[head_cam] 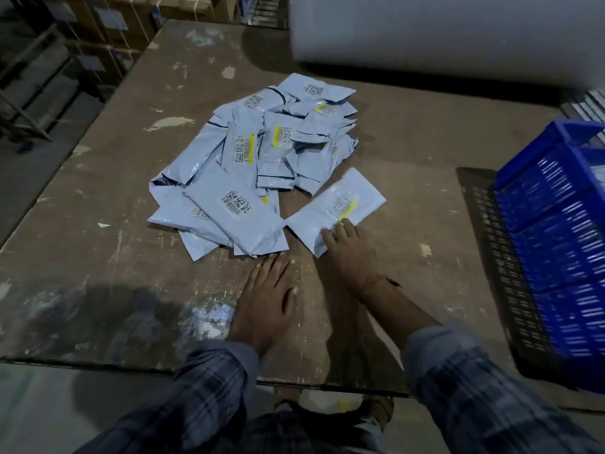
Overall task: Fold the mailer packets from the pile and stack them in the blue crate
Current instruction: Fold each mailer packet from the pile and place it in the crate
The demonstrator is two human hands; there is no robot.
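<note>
Left hand [268, 296]: palm down, flat, fingers together and stretched toward 12 o'clock.
Left arm: comes up from 6 o'clock in a plaid sleeve [209, 381], cuff at the wrist.
Right hand [348, 249]: palm down, fingers spread and extended toward 11 o'clock, not curled around anything.
Right wrist: a bracelet [373, 282] sits across it.
Right arm: forearm bare, plaid sleeve pushed up, entering from 5 o'clock.
</note>
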